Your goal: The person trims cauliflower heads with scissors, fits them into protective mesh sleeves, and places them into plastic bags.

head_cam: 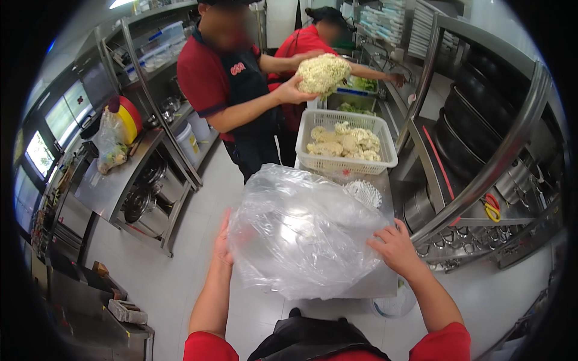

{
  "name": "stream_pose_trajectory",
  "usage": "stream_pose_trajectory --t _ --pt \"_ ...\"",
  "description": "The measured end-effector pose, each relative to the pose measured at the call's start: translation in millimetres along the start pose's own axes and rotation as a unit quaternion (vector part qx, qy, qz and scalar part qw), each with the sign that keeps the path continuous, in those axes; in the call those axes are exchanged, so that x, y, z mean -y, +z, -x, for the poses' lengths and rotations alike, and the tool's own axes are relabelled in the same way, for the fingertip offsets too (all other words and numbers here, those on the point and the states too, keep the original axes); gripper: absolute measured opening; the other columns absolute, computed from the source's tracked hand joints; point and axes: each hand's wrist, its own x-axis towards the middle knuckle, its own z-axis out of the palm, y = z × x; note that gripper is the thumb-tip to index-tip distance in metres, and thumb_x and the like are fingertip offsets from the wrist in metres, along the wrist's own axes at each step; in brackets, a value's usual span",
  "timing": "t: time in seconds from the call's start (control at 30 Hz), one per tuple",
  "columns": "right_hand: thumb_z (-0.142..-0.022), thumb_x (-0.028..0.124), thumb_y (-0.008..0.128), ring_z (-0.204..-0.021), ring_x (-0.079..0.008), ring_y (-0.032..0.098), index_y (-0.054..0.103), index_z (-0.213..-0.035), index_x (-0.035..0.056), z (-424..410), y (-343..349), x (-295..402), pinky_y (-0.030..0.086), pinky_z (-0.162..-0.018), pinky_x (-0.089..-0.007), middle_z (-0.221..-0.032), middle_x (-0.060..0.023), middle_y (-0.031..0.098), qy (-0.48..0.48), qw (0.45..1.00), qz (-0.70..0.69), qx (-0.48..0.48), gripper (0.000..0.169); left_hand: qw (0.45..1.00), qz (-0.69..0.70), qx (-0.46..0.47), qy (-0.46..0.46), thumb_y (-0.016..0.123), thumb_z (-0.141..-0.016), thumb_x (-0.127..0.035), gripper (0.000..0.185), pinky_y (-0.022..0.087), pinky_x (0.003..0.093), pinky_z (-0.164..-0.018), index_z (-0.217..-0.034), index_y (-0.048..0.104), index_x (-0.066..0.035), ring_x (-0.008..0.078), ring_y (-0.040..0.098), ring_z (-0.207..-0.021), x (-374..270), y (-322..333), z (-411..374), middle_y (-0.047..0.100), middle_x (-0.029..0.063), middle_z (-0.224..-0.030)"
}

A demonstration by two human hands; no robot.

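Observation:
A large clear plastic bag [298, 234] is spread in front of me, over the steel table [379, 280]. It looks puffed out and crumpled, with no item visible inside. On its left side my left hand [224, 241] holds the edge, slightly blurred, its fingers partly hidden by the film. At the opposite edge my right hand [395, 248] grips the plastic with bent fingers. Beyond the bag stands a white plastic basket [301, 149] with several cauliflower pieces [347, 142]. A white foam net [365, 193] lies between basket and bag.
Across the table a co-worker [244, 90] holds a cauliflower head [323, 74] above the basket. Behind, another person [298, 49] reaches towards a sink. A steel rack [487, 180] with black pans borders my right; a steel table [108, 185] with a bagged vegetable stands left.

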Motion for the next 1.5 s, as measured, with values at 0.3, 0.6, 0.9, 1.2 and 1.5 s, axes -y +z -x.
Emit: stream_pose_trajectory --t 0.3,0.6,0.9,1.2,1.5 --pt "-0.077 0.010 0.064 -0.116 -0.0316 0.049 0.057 -0.121 0.0156 7.0 77.5 14.7 0.032 -0.101 -0.0551 -0.127 -0.0132 0.051 0.043 0.986 -0.091 0.134 0.045 0.959 -0.025 -0.053 -0.279 0.062 -0.088 -0.042 0.062 0.039 0.0498 -0.099 -0.138 0.040 -0.012 0.0287 0.049 -0.121 107.8 -76.2 35.9 0.050 0.0143 -0.132" --pt "-0.074 0.037 0.073 -0.134 -0.0337 0.032 0.043 -0.139 0.0211 -81.7 203.9 75.4 0.024 -0.105 -0.0599 -0.146 -0.0136 0.034 0.077 0.978 -0.112 0.161 0.072 0.959 -0.164 -0.059 -0.225 0.062 -0.079 0.001 0.048 0.050 0.0328 -0.079 -0.126 0.050 -0.007 0.0182 0.061 -0.093 125.3 -34.9 16.0 0.062 0.0064 -0.107" --pt "-0.074 0.040 0.072 -0.133 -0.0354 0.031 0.049 -0.133 0.0204 -111.1 243.7 37.0 0.023 -0.105 -0.0607 -0.145 -0.0136 0.034 0.213 0.947 -0.142 0.196 0.066 0.979 -0.143 -0.079 -0.122 0.058 -0.075 0.009 0.055 0.051 0.0333 -0.082 -0.127 0.051 -0.008 0.0162 0.061 -0.089 79.8 11.4 -4.8 0.061 0.0036 -0.101" --pt "-0.079 0.031 0.069 -0.118 -0.0346 0.047 0.057 -0.122 0.0108 -97.9 218.7 34.5 0.038 -0.099 -0.0452 -0.129 -0.0145 0.051 0.209 0.960 -0.142 0.121 0.049 0.972 -0.125 -0.093 -0.174 0.059 -0.075 0.008 0.057 0.052 0.0373 -0.084 -0.129 0.048 -0.008 0.0221 0.062 -0.093 73.9 -23.0 -50.7 0.061 0.0071 -0.106" --pt "-0.078 0.026 0.068 -0.115 -0.0356 0.049 0.058 -0.116 0.0031 -124.8 208.1 -37.8 0.039 -0.099 -0.0419 -0.123 -0.0156 0.054 0.341 0.919 -0.179 -0.081 0.045 0.971 -0.162 -0.094 -0.149 0.067 -0.078 -0.003 0.075 0.049 0.0403 -0.089 -0.143 0.028 -0.007 0.0273 0.056 -0.108 58.2 -46.1 -103.0 0.055 0.0150 -0.120"
